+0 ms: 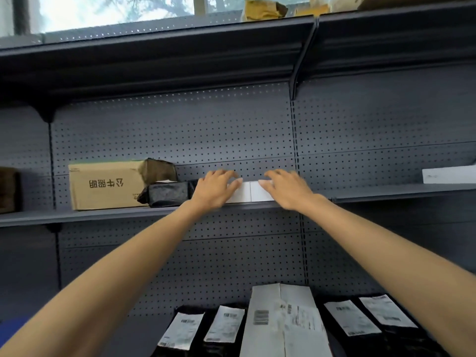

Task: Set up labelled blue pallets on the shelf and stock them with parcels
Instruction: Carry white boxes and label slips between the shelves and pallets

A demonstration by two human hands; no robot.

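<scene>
A dark grey metal shelf runs in front of a perforated back panel, with a window high above the white parcel, which rests near the shelf's front edge. Just left of the white parcel lies a black parcel; whether the two touch is hidden by a hand. Further left stands a cardboard box with upside-down print, and a brown-wrapped parcel sits behind those two. Well to the right of the white parcel, on the same level, is another white box. Below the white parcel, on the lower shelf, a long white carton lies among black labelled bags. Far above it a brown paper parcel lies on the top shelf. The left hand grips the white parcel's left end, fingers curled over the top and thumb on the front face; the right hand holds the right end likewise
</scene>
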